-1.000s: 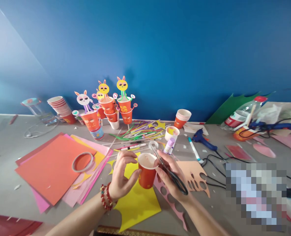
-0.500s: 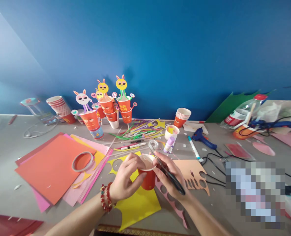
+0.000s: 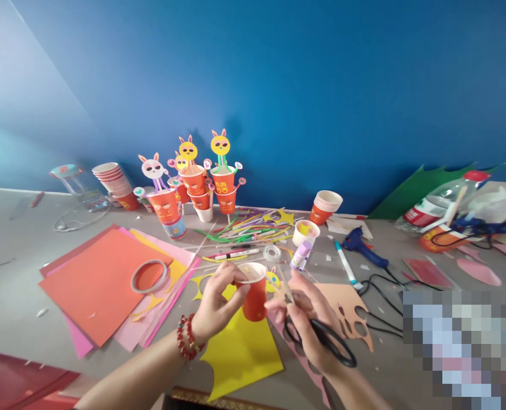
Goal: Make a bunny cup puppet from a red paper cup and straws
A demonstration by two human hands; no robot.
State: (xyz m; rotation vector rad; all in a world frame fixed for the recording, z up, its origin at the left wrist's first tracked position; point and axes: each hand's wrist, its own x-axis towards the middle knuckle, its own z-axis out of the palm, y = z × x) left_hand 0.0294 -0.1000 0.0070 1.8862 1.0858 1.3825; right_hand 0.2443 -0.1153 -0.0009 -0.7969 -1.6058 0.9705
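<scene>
My left hand (image 3: pixel 219 302), with a red bead bracelet (image 3: pixel 187 337) at its wrist, grips the rim of a red paper cup (image 3: pixel 254 299) between thumb and fingers. The cup is upright above a yellow paper sheet (image 3: pixel 242 353). To its right, my right hand (image 3: pixel 310 319) is closed on black-handled scissors (image 3: pixel 332 341). Their blades point up and away, beside the cup. Just behind the cup lies a small yellow cut-out face (image 3: pixel 272 281), partly covered.
Several cup figures with rabbit heads (image 3: pixel 163 206) stand at the back left. Coloured paper sheets (image 3: pixel 94 285) and a tape roll (image 3: pixel 149 277) lie left. A glue stick (image 3: pixel 301 255), marker (image 3: pixel 345 265), blue glue gun (image 3: pixel 366 249) and black cables are right. Pipe cleaners (image 3: pixel 244 228) lie behind.
My right hand has moved away from the cup's rim to its right, turning the scissors so their handle loops show. My left hand keeps its hold. The view has shifted slightly.
</scene>
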